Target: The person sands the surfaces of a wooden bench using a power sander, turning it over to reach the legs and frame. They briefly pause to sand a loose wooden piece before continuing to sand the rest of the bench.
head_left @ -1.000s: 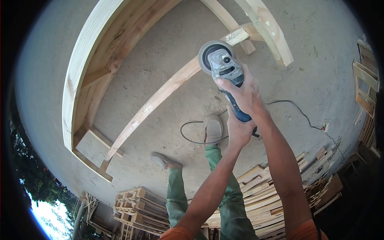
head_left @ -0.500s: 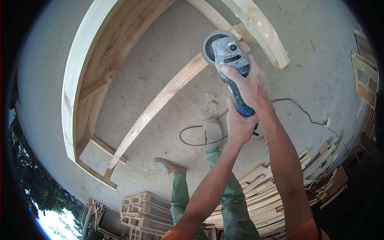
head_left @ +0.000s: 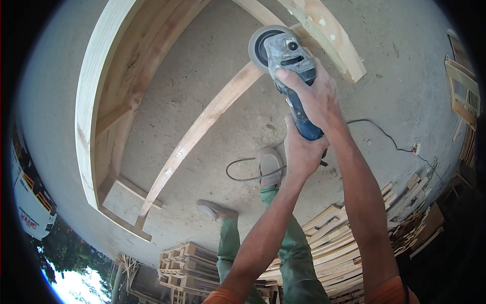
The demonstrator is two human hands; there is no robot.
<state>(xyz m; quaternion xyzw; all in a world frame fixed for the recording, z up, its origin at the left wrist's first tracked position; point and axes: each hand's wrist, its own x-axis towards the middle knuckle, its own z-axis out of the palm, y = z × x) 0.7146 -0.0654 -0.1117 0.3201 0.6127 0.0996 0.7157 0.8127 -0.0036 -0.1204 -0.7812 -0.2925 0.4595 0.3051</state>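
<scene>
Both my hands are wrapped round a blue angle grinder (head_left: 301,114) with a dusty grey head. My left hand (head_left: 302,152) closes on the rear end of its body, by the cord. Farther forward, my right hand (head_left: 321,96) grips near the head, thumb over the top. The round disc (head_left: 259,46) overlaps the far end of a narrow wooden rail (head_left: 202,124), hiding part of it. That rail belongs to a large wooden frame (head_left: 88,116) with a tall side panel at the left and another pale beam (head_left: 334,38) at the upper right.
A black cord (head_left: 382,131) runs over the concrete floor to a socket (head_left: 416,147) at the right. Stacked wooden slats (head_left: 329,248) and a pallet pile (head_left: 185,266) lie near my legs. More slatted frames (head_left: 463,91) stand at the far right.
The grinder and both hands have shifted slightly up and left in view, the disc moving a little farther along the rail's far end. The view has tilted slightly, showing a vehicle at the left.
</scene>
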